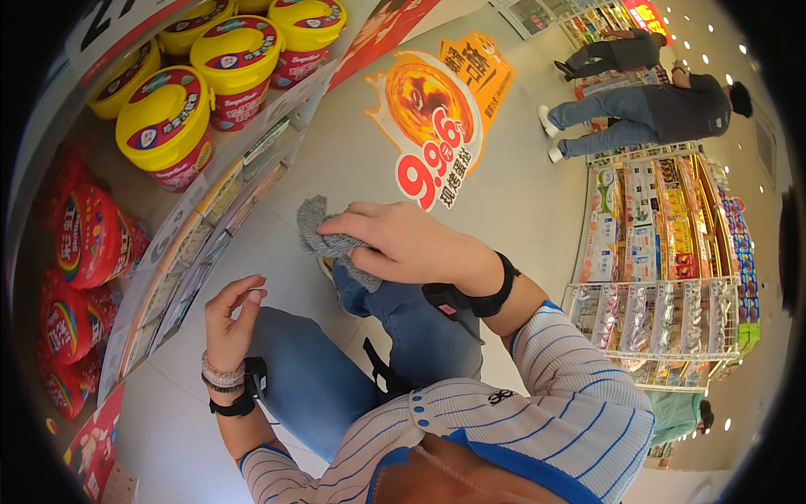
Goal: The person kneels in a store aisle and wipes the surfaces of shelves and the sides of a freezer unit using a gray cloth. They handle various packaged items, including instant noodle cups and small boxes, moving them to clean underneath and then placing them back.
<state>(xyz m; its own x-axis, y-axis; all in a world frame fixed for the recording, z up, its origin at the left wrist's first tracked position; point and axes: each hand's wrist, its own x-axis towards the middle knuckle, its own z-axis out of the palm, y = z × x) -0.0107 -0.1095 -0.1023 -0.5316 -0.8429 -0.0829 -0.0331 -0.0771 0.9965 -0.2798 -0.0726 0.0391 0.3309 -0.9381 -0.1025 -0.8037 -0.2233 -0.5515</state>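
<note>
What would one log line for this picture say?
right hand: holds grey cloth | left hand: empty, fingers curled, beside shelf edge | shelf: yellow-lidded tubs, red tubs

Open floor (520, 193) was left ahead and to the right, marked only by a flat floor sticker (437, 118). Passage to the left was blocked by shelving (210, 218) packed with yellow-lidded tubs (168, 126) and red tubs (92, 239). Farther right, the way was closed off by a display rack (663, 277).
</note>
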